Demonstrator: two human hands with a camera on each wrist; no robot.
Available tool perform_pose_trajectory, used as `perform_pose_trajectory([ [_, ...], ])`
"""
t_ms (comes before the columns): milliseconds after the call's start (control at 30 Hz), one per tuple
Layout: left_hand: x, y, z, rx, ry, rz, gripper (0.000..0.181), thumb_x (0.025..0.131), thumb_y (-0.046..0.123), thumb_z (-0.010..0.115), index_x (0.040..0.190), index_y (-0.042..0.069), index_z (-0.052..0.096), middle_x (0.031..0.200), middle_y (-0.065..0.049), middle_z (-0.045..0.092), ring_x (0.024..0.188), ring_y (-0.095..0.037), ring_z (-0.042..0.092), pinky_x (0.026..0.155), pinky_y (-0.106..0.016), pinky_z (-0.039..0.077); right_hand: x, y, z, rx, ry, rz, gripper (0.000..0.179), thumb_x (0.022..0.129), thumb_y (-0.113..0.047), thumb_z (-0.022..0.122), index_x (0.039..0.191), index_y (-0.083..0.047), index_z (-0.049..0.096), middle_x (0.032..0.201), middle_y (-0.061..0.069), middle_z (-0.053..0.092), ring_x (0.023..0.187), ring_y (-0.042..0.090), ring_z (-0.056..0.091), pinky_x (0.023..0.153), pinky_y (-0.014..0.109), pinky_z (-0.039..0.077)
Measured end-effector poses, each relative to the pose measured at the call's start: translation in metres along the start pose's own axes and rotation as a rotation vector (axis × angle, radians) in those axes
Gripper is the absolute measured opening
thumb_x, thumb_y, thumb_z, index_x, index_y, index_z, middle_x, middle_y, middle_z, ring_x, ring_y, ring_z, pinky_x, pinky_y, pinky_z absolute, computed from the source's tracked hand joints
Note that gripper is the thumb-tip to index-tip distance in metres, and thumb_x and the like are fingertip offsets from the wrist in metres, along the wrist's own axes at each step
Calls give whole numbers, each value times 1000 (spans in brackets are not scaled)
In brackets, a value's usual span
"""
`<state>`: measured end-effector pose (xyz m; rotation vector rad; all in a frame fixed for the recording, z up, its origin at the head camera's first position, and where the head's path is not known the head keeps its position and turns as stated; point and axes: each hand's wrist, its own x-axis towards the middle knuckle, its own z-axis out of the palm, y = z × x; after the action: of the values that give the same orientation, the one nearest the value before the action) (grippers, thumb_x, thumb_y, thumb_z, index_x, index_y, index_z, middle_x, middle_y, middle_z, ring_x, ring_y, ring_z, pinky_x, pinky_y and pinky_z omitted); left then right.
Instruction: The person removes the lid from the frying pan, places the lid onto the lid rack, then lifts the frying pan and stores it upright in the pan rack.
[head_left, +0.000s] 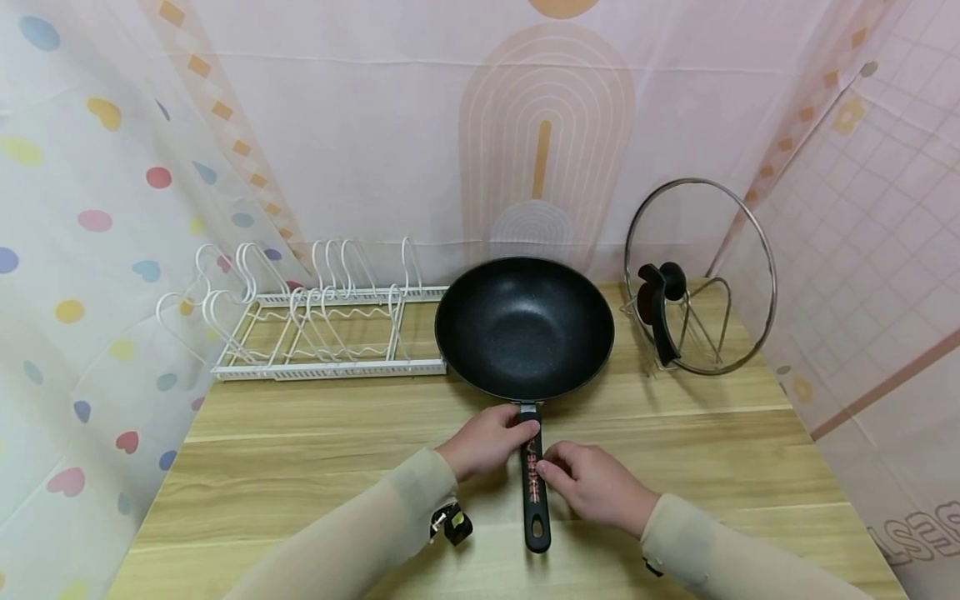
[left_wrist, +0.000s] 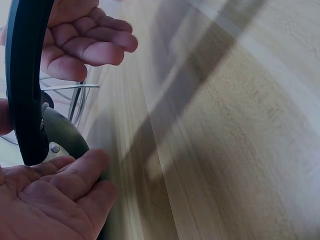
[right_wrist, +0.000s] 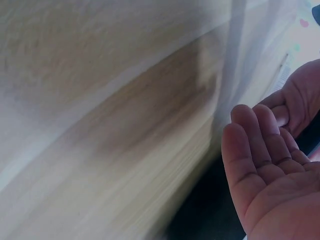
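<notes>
A black wok (head_left: 525, 325) stands mid-table in the head view, its long black handle (head_left: 537, 525) pointing towards me. My left hand (head_left: 483, 442) holds the handle close to the bowl, thumb on top and fingers (left_wrist: 87, 172) reaching beneath. Further down, my right hand (head_left: 600, 487) has its thumb and forefinger at the handle's right edge. Its other fingers (right_wrist: 237, 150) are loosely bent, with nothing in the palm in the right wrist view. Red lettering runs along the handle.
A white wire dish rack (head_left: 330, 369) is left of the wok, its end close to the rim. At the right, a glass lid (head_left: 768, 292) with a black knob leans upright in a small wire stand (head_left: 726, 308). Printed curtains (head_left: 375, 125) surround the wooden table (head_left: 300, 433).
</notes>
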<state>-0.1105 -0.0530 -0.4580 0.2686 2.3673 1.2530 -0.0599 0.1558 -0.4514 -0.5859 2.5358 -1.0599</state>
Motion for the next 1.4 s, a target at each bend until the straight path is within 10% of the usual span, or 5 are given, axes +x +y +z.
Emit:
perform_pose_trajectory([
  [400, 9, 0, 7, -168, 7, -92, 33, 104, 43, 60, 95, 12, 64, 82, 0, 55, 78, -18, 54, 71, -29, 43, 0, -6, 5, 243, -105, 81, 35, 110, -39, 53, 99, -11, 70, 71, -4, 54, 61, 11, 50, 56, 27, 43],
  [700, 18, -3, 14, -515, -85, -142, 40, 109, 33, 54, 119, -2, 68, 111, -8, 77, 100, -15, 72, 93, -30, 58, 2, -14, 10, 454, -142, 190, 34, 110, -32, 54, 94, -5, 67, 83, -2, 65, 76, 13, 62, 69, 28, 52],
  [1000, 25, -6, 14, -642, -165, -174, 49, 112, 34, 48, 139, -6, 59, 137, -22, 69, 128, -30, 68, 114, -44, 50, 4, -17, 12, 765, -236, 272, 39, 108, -19, 51, 128, 14, 57, 102, 11, 77, 96, 20, 75, 82, 31, 61],
  [1400, 29, -8, 10, -948, -281, -236, 50, 114, 28, 42, 149, -7, 48, 148, -26, 59, 137, -31, 62, 121, -46, 43, 7, -21, 13, 925, -273, 320, 26, 103, -13, 52, 116, 9, 56, 89, 2, 72, 80, 11, 74, 72, 25, 56],
])
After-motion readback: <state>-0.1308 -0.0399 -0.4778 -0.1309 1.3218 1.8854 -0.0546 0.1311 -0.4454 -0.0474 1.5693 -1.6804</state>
